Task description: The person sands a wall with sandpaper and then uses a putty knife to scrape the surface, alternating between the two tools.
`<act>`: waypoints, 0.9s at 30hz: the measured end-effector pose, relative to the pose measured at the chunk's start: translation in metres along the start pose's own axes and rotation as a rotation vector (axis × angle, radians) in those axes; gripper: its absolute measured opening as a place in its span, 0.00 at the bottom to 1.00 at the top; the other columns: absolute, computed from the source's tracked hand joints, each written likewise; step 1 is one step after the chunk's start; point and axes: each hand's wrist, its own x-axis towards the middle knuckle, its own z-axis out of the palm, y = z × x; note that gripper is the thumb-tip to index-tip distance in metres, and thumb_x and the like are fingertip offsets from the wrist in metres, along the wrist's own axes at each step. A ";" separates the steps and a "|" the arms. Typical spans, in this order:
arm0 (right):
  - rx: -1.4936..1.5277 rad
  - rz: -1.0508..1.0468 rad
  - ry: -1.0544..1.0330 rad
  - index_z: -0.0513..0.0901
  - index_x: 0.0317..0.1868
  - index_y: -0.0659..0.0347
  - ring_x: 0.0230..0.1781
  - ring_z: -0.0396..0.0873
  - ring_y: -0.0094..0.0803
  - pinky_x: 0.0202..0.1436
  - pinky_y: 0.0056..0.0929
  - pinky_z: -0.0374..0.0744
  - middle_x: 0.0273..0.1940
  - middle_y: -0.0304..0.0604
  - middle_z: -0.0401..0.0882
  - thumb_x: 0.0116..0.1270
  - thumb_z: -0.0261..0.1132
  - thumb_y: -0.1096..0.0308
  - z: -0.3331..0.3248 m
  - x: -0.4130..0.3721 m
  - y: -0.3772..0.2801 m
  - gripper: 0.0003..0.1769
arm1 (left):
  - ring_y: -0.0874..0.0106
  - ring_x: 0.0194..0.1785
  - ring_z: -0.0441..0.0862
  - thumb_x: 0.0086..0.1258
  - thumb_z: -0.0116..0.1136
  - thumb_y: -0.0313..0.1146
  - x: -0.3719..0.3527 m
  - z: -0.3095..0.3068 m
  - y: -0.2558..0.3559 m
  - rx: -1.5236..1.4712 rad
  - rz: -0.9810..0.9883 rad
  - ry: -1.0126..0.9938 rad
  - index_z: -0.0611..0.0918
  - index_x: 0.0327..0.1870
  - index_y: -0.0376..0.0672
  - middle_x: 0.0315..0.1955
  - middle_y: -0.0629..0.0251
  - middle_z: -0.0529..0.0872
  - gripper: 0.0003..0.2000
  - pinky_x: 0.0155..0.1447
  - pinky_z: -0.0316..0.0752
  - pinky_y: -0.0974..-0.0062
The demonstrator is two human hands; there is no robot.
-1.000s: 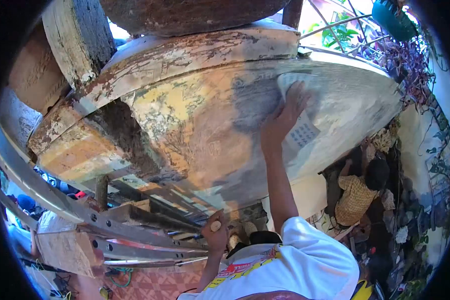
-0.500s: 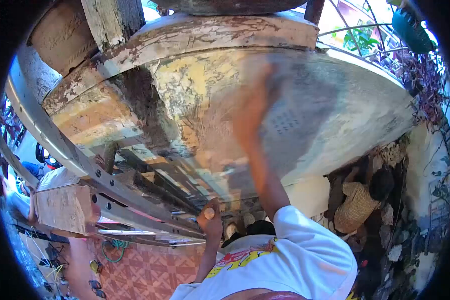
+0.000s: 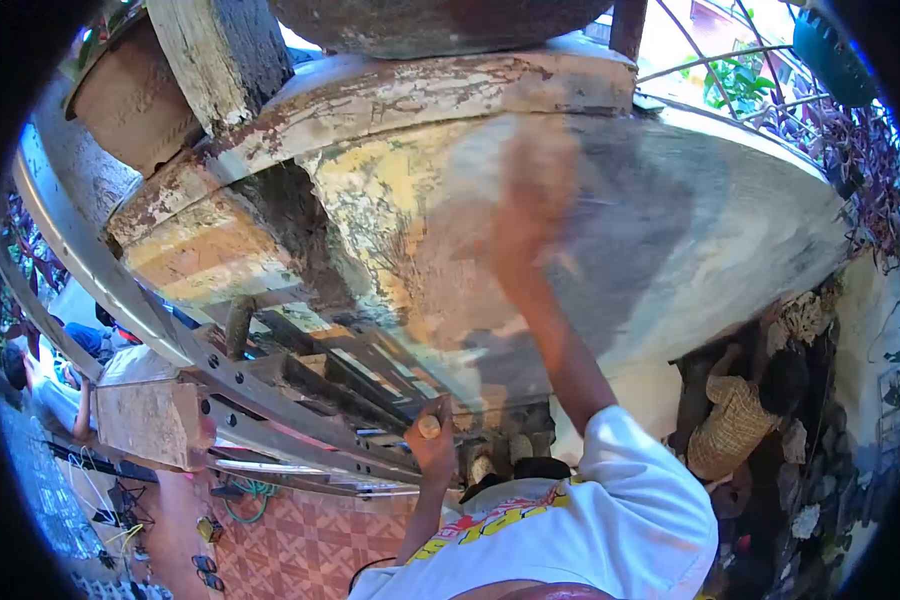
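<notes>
My right hand (image 3: 532, 205) is raised against the curved plaster wall (image 3: 630, 210). Motion smears its fingers, and a pale blurred shape shows beside them that I cannot make out. Darker grey plaster lies around and right of the hand; yellowed, peeling paint is to its left. Lower down, my left hand (image 3: 430, 440) is closed around a round-ended wooden handle (image 3: 429, 427), close to the end of the metal ladder (image 3: 260, 400). Whatever the handle belongs to is hidden.
A clay pot (image 3: 135, 95) and a wooden post (image 3: 215, 60) stand on the ledge (image 3: 420, 90) above. A person in a patterned shirt (image 3: 730, 425) crouches lower right beside rubble. Another person (image 3: 55, 395) is at the far left. Tiled floor (image 3: 310, 540) lies below.
My right hand has shifted on the wall, with a pale blur now at its left. The whole view has shifted slightly, moving the ladder and both people rightward in frame. My left hand still grips the handle.
</notes>
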 end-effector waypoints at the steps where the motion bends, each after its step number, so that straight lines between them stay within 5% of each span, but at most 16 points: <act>1: 0.007 -0.008 0.010 0.61 0.72 0.65 0.78 0.42 0.56 0.78 0.58 0.39 0.77 0.51 0.50 0.65 0.52 0.80 0.003 0.005 0.001 0.33 | 0.79 0.31 0.79 0.68 0.64 0.32 0.003 0.002 -0.010 -0.060 0.043 0.039 0.85 0.42 0.35 0.29 0.65 0.85 0.09 0.36 0.75 0.77; 3: -0.076 0.364 0.390 0.62 0.73 0.61 0.78 0.48 0.47 0.78 0.55 0.43 0.76 0.50 0.54 0.64 0.53 0.81 0.006 0.010 0.002 0.34 | 0.80 0.29 0.77 0.68 0.64 0.32 0.005 -0.001 -0.001 -0.120 -0.058 0.041 0.85 0.42 0.35 0.27 0.67 0.84 0.09 0.35 0.74 0.77; 4: -0.075 0.360 0.386 0.62 0.73 0.61 0.78 0.48 0.47 0.78 0.55 0.43 0.76 0.50 0.54 0.64 0.53 0.81 0.014 0.007 -0.008 0.34 | 0.81 0.28 0.76 0.68 0.64 0.32 0.005 -0.001 0.008 -0.177 -0.168 0.030 0.85 0.42 0.35 0.26 0.68 0.83 0.09 0.33 0.73 0.78; 6: 0.039 0.034 0.048 0.62 0.72 0.64 0.78 0.44 0.53 0.79 0.52 0.43 0.75 0.52 0.54 0.67 0.55 0.78 0.040 -0.003 -0.043 0.32 | 0.81 0.27 0.76 0.68 0.63 0.31 0.010 0.003 -0.011 -0.079 -0.049 0.048 0.85 0.42 0.35 0.25 0.69 0.83 0.09 0.33 0.72 0.78; 12: 0.328 0.237 0.123 0.63 0.72 0.61 0.77 0.47 0.57 0.77 0.58 0.43 0.73 0.50 0.59 0.67 0.55 0.75 0.009 -0.002 0.000 0.31 | 0.81 0.27 0.74 0.67 0.63 0.28 0.017 -0.002 -0.013 -0.082 -0.050 0.024 0.85 0.41 0.35 0.25 0.68 0.83 0.07 0.33 0.71 0.77; 16: 0.159 0.174 0.325 0.65 0.71 0.59 0.76 0.51 0.53 0.76 0.61 0.44 0.73 0.46 0.61 0.65 0.56 0.75 0.043 0.000 -0.040 0.31 | 0.81 0.35 0.77 0.68 0.65 0.31 0.014 -0.009 -0.022 -0.089 -0.163 0.007 0.85 0.40 0.33 0.32 0.66 0.86 0.09 0.40 0.72 0.79; 18: -0.014 -0.022 -0.027 0.64 0.72 0.60 0.77 0.48 0.53 0.76 0.61 0.44 0.76 0.44 0.55 0.62 0.53 0.82 0.055 -0.012 -0.076 0.35 | 0.81 0.34 0.77 0.67 0.65 0.32 0.021 -0.004 -0.021 -0.050 -0.215 0.006 0.85 0.40 0.33 0.31 0.67 0.85 0.09 0.39 0.72 0.79; 20: -0.093 -0.158 -0.083 0.65 0.71 0.60 0.77 0.46 0.54 0.76 0.61 0.43 0.76 0.45 0.56 0.62 0.53 0.82 0.047 -0.011 -0.056 0.35 | 0.81 0.34 0.76 0.68 0.63 0.28 0.025 0.003 -0.021 -0.159 -0.050 0.040 0.84 0.43 0.33 0.29 0.67 0.85 0.08 0.40 0.73 0.79; 22: -0.169 -0.288 -0.127 0.65 0.71 0.60 0.77 0.45 0.56 0.76 0.61 0.42 0.75 0.46 0.56 0.62 0.54 0.82 0.029 -0.007 -0.024 0.34 | 0.82 0.35 0.77 0.68 0.63 0.28 0.024 -0.002 -0.014 -0.194 -0.113 0.011 0.84 0.44 0.33 0.31 0.66 0.86 0.08 0.42 0.74 0.79; 27: 0.015 0.180 0.358 0.65 0.72 0.58 0.78 0.43 0.58 0.75 0.66 0.38 0.74 0.44 0.59 0.57 0.54 0.86 0.044 0.007 -0.039 0.39 | 0.79 0.38 0.82 0.69 0.61 0.27 0.017 -0.011 -0.027 -0.065 -0.087 0.016 0.84 0.45 0.33 0.35 0.60 0.88 0.08 0.44 0.76 0.79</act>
